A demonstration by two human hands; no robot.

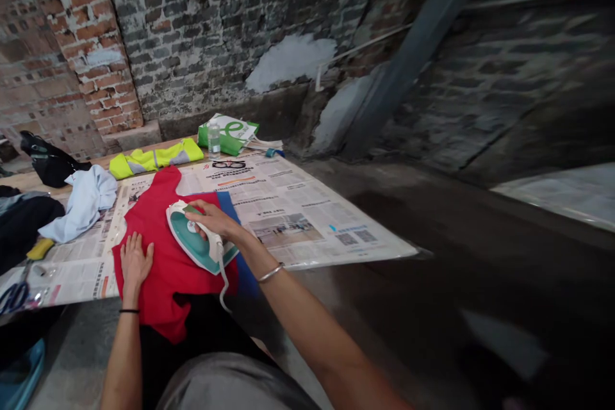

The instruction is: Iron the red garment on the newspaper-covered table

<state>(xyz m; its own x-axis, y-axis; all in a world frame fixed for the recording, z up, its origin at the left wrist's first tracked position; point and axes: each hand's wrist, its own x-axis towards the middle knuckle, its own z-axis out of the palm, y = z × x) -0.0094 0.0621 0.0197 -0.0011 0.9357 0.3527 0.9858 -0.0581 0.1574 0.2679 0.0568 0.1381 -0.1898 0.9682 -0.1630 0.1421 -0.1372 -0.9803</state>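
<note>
Right hand [211,219] is wrapped round the handle of a teal-and-white iron [195,237] sitting on red fabric [161,205], left hand [136,261] pressed down on it, fingers a bit spread. Under that, a newspaper-covered table [331,214]. Room's pretty rough: worn brick wall [192,32], dark floor [384,314].

No words can be read with certainty. A green looped emblem [234,127] marks the white-and-green bag [218,139] at upper centre; the printed newspaper sheets [307,195] at centre carry blurred characters and square codes [355,237]; the round label [191,226] on the white-and-teal iron [185,235] is illegible.
</note>
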